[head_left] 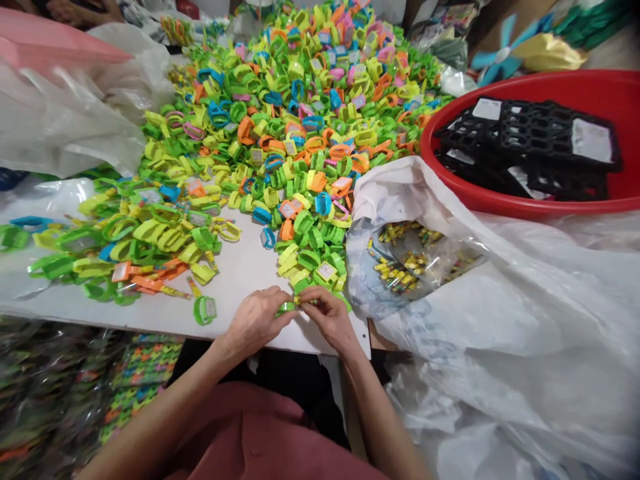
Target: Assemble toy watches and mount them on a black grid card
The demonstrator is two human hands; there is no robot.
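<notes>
My left hand (257,317) is closed round a green toy watch (286,308) near the table's front edge. My right hand (327,315) meets it there, its fingers pinching a small yellow printed piece (297,300) against the watch. The piece is mostly covered by my fingertips. Just beyond my hands spreads a big heap of plastic toy watches (300,167) in green, yellow, orange, blue and pink. A second group of toy watches (155,233) lies to the left, some with yellow printed sticks in them. One single green watch (205,310) sits apart near my left hand.
To the right, an open white sack (520,313) holds small yellow printed pieces (403,270). Behind it stands a red basin (480,190) with black plastic trays (540,137). A clear plastic bag (85,107) is at the left. The white tabletop (240,263) ends close to my lap.
</notes>
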